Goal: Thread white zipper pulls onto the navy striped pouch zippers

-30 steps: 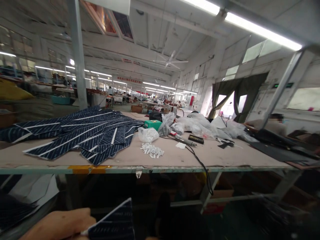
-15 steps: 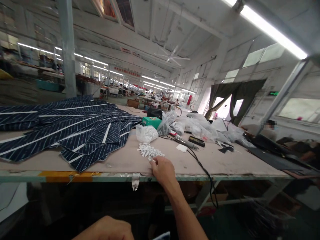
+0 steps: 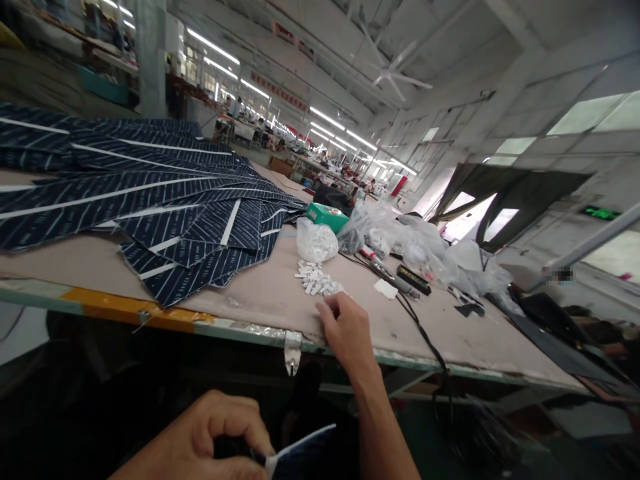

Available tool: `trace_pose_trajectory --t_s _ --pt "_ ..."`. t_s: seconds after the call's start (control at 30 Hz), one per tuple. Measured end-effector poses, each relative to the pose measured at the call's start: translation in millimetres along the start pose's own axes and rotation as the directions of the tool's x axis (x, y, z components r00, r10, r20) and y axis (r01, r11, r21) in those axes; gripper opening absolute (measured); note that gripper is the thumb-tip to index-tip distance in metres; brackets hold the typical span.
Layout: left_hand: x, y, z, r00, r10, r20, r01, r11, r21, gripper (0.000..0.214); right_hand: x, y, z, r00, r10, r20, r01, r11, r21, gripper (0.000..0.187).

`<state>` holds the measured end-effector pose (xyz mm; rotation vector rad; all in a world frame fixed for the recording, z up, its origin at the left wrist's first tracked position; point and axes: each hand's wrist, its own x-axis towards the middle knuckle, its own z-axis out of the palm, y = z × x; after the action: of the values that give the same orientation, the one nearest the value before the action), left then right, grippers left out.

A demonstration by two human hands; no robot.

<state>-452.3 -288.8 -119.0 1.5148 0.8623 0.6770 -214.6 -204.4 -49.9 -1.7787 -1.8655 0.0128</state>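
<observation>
My left hand [image 3: 207, 427], low in the view in front of the table, pinches a dark blue cloth piece [image 3: 306, 455] with a white edge. Most of that cloth lies hidden below the frame. Over the table's front edge reaches my right hand [image 3: 351, 328], its thumb and fingers drawn together just on the near side of a heap of small white labels [image 3: 316, 279]. Whether a label sits between those fingertips cannot be made out. Behind the heap stands a clear plastic bag [image 3: 316, 241] with more white pieces inside.
Dark blue striped cloth pieces [image 3: 125, 193] with white bands cover the table's left side. A green box [image 3: 326, 217], several plastic bags [image 3: 415, 241], a black box [image 3: 413, 279] and a corded tool [image 3: 387, 272] lie farther back. A white clip [image 3: 293, 352] hangs at the table edge.
The view has tilted and turned. My left hand has come up further into view, showing more of the blue cloth. My right hand has drawn slightly away from the label heap.
</observation>
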Motion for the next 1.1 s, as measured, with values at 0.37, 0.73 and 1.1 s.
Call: trace_pose_trajectory --t_s 0.37,0.73,1.1 --pt "-15 -2 -10.1 1.0 0.008 0.029 -0.007 0.998 -0.062 0.004 -101 -8 -2 0.945 -0.264 -0.192 0.324 0.825 0.463 0.025" --pt "-16 -1 -14.3 0.999 -0.036 -0.016 0.035 0.998 -0.047 0.01 -84 -17 15 0.919 -0.352 -0.176 0.39 0.874 0.291 0.031" --pt "-8 10 -8.8 0.994 -0.099 -0.048 0.097 0.994 -0.043 0.03 -100 3 4 0.979 -0.027 0.202 -0.17 0.437 0.883 0.026"
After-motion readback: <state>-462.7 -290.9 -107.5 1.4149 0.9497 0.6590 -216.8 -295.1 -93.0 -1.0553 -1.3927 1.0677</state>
